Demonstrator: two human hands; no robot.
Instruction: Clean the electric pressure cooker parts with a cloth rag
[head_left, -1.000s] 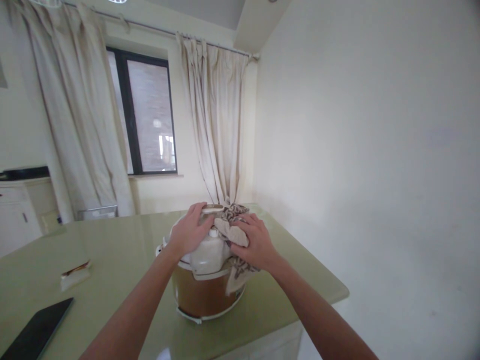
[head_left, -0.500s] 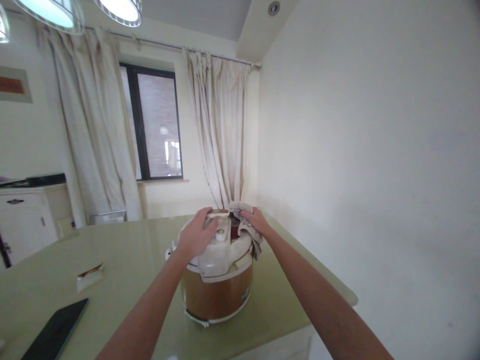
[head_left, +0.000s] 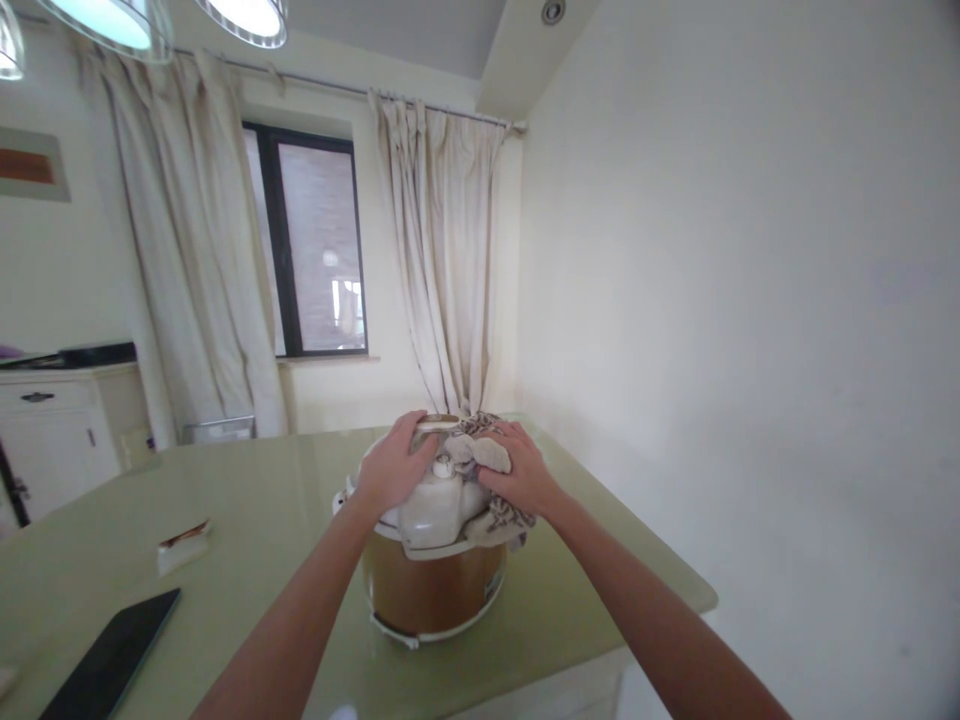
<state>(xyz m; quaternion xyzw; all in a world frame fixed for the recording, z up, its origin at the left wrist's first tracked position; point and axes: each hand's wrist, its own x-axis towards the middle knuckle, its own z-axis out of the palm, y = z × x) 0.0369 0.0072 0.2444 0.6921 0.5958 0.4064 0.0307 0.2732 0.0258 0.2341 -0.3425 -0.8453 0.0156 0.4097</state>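
Note:
A rice cooker (head_left: pixel 431 590) with a gold-brown body and a white lid (head_left: pixel 429 515) stands upright on the table. My left hand (head_left: pixel 394 468) grips the lid's left side near its top handle, thumb toward the middle; some fingertips are hidden behind the lid. On the right side of the lid, my right hand (head_left: pixel 525 470) is closed on a bunched grey-white patterned cloth (head_left: pixel 491 455) pressed against the surface. Part of that cloth hangs over the lid's right edge.
The pale green tabletop (head_left: pixel 255 520) carries a dark flat tablet-like object (head_left: pixel 112 655) at the lower left and a small white packet (head_left: pixel 184 548) behind it. A wall (head_left: pixel 712 300) rises along the right. Curtains (head_left: pixel 442 250) and a window stand beyond.
My right hand has brought the cloth from the lid's far right edge toward me and inward, over its top and right side. My left hand has stayed in place on the lid.

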